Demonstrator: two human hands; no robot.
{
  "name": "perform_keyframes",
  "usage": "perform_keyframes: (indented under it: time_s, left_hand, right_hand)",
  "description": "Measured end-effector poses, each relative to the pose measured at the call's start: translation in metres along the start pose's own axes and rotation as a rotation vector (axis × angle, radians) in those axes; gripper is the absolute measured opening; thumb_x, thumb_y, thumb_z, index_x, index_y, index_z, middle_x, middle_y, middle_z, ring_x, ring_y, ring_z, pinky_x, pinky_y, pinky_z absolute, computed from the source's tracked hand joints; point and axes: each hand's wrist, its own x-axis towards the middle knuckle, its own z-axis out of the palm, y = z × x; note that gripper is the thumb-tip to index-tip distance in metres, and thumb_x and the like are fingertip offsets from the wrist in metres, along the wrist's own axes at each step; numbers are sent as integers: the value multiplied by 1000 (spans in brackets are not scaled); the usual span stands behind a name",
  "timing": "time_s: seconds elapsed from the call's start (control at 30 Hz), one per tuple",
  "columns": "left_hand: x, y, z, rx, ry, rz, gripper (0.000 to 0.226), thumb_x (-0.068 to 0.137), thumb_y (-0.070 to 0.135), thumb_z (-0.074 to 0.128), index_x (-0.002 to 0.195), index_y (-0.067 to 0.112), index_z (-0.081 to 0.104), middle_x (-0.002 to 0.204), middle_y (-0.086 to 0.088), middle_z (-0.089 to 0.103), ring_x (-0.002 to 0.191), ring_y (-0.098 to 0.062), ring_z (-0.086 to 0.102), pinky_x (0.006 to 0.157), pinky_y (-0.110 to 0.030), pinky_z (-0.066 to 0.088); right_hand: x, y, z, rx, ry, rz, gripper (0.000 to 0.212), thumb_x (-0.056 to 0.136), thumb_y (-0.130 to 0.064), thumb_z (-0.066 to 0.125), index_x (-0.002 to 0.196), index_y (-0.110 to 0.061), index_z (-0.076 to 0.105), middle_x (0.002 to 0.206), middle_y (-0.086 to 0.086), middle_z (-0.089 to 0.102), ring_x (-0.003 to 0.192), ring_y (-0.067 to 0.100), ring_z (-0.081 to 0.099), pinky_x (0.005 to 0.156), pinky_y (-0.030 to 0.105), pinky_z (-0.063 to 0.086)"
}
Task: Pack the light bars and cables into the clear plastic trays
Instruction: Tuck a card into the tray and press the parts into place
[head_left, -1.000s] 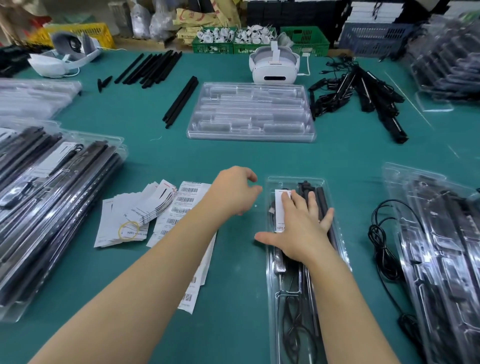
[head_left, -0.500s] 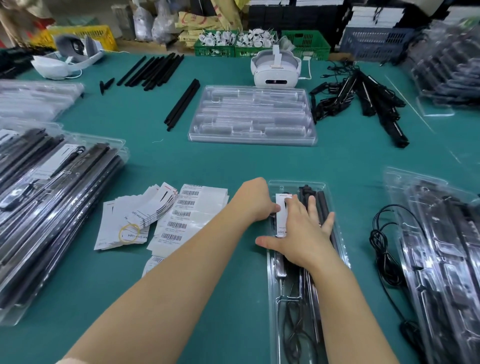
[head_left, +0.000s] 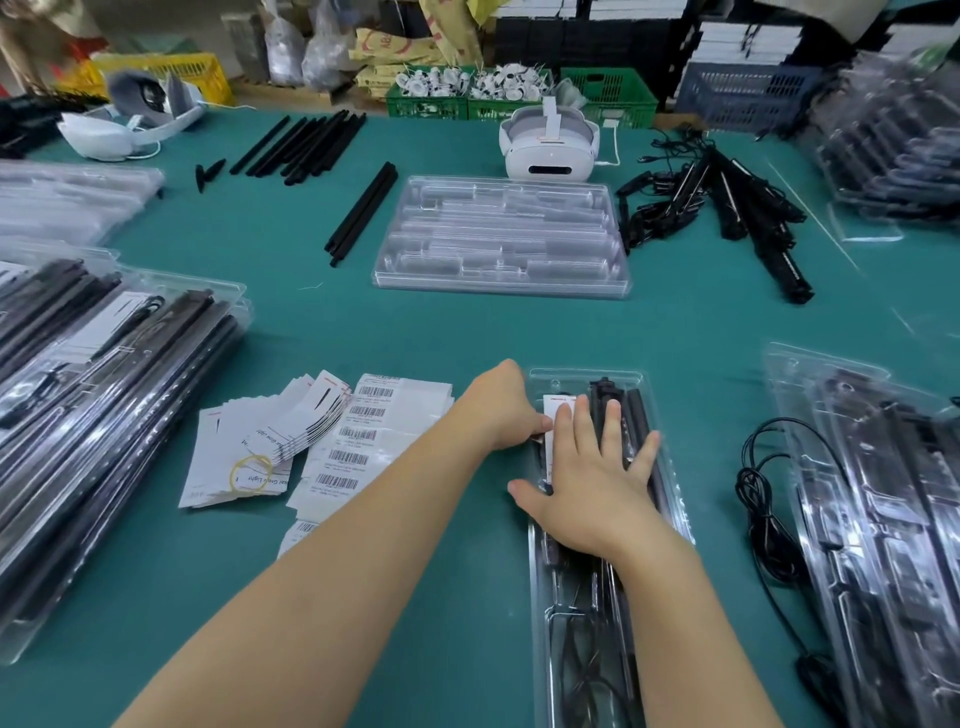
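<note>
A narrow clear plastic tray (head_left: 582, 375) lies lengthwise in front of me on the green table. It holds black light bars (head_left: 636, 410), a white card (head_left: 556, 402) near its far end, and a coiled black cable (head_left: 582, 670) at its near end. My right hand (head_left: 592, 483) lies flat on the tray with fingers spread, pressing down over the bars and card. My left hand (head_left: 498, 410) is at the tray's left rim with fingers curled, gripping the edge beside the card.
A stack of empty clear trays (head_left: 498, 239) sits mid-table, with loose black bars (head_left: 361, 213) to its left and bars with cables (head_left: 727, 208) to its right. Barcode labels (head_left: 363, 441) lie left of my hands. Packed trays (head_left: 104, 389) are piled left, more packed trays (head_left: 883, 493) right, beside a loose cable (head_left: 763, 483).
My left hand has moved right from above the table to the tray's left rim and curled onto it. My right hand has stayed flat on the tray.
</note>
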Motion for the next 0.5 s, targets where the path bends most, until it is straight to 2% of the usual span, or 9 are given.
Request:
perform_keyframes:
  time_s: [0.07,0.1,0.13,0.2,0.3,0.4,0.5]
  left_hand:
    - [2,-1,-9,-17,-39,1,76,85,30,75,145,12,31,114,-7,61,100,-25,59,88,-37,51]
    - [5,-1,-14,-17,-51,-8,77,87,29,72,147,11,28,121,-9,59,99,-25,57,86,-35,49]
    - [8,-2,-19,-20,-54,-22,67,89,29,68,143,12,34,121,-10,58,94,-25,55,81,-34,47]
    - [16,-4,-26,-52,-53,-74,39,93,33,63,122,9,49,104,-11,56,79,-27,52,73,-33,45]
    - [30,-5,-30,-167,-78,-150,39,93,39,67,99,2,56,76,-9,45,64,-25,39,61,-31,39]
    - [38,-7,-30,-281,-107,-203,38,89,39,74,77,11,51,70,-4,35,60,-21,29,48,-25,31]
    - [44,-11,-29,-421,-149,-248,38,84,36,80,72,16,51,68,-1,32,60,-18,25,44,-23,27]
  right_hand:
    - [-2,-6,1,-7,-6,-26,99,92,-67,34,156,-14,-20,162,3,-31,144,33,-37,109,71,-20]
    - [-2,-9,2,-15,-5,-39,99,91,-65,34,155,-14,-21,162,3,-30,144,33,-37,109,71,-20]
    - [-2,-11,3,-24,-3,-46,99,91,-64,34,155,-14,-21,163,4,-30,145,33,-36,109,71,-19]
    - [-3,-15,4,-26,-2,-49,100,91,-65,36,155,-14,-21,163,4,-29,145,34,-35,109,71,-19]
    - [-4,-17,3,-7,12,-53,103,91,-66,39,155,-14,-21,163,3,-29,145,32,-36,110,69,-21]
    - [-7,-19,2,21,40,-60,102,89,-63,39,154,-16,-23,162,1,-32,144,31,-38,111,67,-22]
    - [-11,-22,1,40,80,-67,100,88,-59,38,154,-16,-24,161,1,-33,143,30,-40,111,65,-23]
